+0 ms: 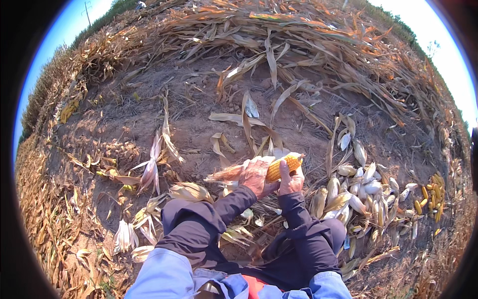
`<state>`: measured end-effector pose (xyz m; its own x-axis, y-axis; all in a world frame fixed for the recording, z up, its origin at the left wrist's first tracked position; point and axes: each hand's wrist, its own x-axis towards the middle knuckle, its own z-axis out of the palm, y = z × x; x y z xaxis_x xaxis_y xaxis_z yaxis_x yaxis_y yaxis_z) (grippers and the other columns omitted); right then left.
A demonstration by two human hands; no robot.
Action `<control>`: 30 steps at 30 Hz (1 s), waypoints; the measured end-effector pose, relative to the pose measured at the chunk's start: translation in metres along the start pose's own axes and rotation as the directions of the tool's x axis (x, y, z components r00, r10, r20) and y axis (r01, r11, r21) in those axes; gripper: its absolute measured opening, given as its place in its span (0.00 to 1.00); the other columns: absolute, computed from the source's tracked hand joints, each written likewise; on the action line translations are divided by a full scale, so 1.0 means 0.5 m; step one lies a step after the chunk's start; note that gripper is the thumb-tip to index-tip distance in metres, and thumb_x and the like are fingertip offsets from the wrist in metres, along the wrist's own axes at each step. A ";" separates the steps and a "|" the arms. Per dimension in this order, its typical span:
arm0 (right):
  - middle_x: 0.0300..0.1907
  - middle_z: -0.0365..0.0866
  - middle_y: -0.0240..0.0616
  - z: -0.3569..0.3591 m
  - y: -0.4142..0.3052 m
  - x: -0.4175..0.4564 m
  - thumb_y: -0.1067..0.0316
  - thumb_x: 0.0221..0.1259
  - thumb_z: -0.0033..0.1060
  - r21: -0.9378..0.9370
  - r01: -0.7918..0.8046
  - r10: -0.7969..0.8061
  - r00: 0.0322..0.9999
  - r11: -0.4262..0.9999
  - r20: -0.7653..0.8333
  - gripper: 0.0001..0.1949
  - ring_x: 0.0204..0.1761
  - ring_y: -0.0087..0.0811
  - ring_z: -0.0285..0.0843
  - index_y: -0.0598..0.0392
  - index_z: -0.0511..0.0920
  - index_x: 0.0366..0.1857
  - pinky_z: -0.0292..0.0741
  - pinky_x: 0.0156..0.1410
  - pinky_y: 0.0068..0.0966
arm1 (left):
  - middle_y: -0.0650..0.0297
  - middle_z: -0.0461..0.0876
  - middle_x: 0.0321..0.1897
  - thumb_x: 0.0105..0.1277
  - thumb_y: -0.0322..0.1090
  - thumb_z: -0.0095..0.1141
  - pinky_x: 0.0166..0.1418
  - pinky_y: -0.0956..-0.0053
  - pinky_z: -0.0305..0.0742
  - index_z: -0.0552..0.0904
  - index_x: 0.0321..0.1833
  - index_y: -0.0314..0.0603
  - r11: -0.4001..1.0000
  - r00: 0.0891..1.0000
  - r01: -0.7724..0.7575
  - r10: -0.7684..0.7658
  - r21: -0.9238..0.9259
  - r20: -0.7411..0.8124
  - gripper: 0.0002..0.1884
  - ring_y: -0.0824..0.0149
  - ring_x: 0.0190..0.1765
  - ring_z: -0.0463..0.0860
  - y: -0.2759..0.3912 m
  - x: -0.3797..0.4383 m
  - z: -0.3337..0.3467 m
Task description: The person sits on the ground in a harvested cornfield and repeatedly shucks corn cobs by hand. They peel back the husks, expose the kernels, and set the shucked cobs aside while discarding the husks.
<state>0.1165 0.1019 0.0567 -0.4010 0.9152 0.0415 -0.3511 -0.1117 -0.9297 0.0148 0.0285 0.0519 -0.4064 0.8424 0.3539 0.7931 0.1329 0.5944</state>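
A yellow ear of corn lies between my two hands, in front of my knees, its kernels bare toward the right end. My left hand grips the left end, where dry husk and silk stick out past the fingers. Around the right end my right hand is closed, thumb pressed on the kernels. Just left of my knees rests a husk-covered ear. Loose husk pieces are scattered on the ground between my legs.
To the right is a heap of husk-covered ears, with a pile of bare yellow ears beyond it. Another yellow pile sits far left. Cut corn stalks lie in a row ahead. Empty husks are at the left.
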 end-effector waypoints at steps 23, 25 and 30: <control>0.34 0.78 0.36 0.025 -0.043 0.000 0.71 0.59 0.70 0.017 0.138 -0.134 0.980 0.990 -0.146 0.25 0.30 0.30 0.82 0.54 0.64 0.56 0.81 0.39 0.29 | 0.50 0.85 0.35 0.52 0.49 0.64 0.48 0.57 0.78 0.80 0.45 0.44 0.959 0.912 0.263 -0.210 -0.108 0.351 0.22 0.47 0.42 0.85 0.012 -0.014 0.017; 0.31 0.78 0.39 0.028 -0.043 0.004 0.75 0.58 0.67 0.085 0.152 -0.138 0.980 0.985 -0.146 0.24 0.27 0.31 0.81 0.55 0.63 0.55 0.81 0.36 0.30 | 0.48 0.85 0.36 0.56 0.49 0.58 0.49 0.52 0.78 0.79 0.46 0.48 0.954 0.908 0.288 -0.244 -0.085 0.340 0.19 0.43 0.44 0.84 0.021 -0.017 0.000; 0.32 0.78 0.39 0.015 -0.064 0.009 0.78 0.57 0.63 0.201 0.126 -0.099 0.986 0.972 -0.138 0.21 0.27 0.34 0.81 0.56 0.65 0.52 0.81 0.36 0.31 | 0.47 0.84 0.32 0.54 0.51 0.61 0.46 0.53 0.78 0.78 0.45 0.45 0.979 0.939 0.189 -0.156 -0.081 0.308 0.22 0.42 0.40 0.84 0.068 -0.002 -0.046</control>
<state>0.1195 0.1068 0.0892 -0.2440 0.9662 0.0826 -0.5614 -0.0713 -0.8244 0.0315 0.0200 0.0885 -0.3656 0.9306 0.0171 0.6625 0.2473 0.7071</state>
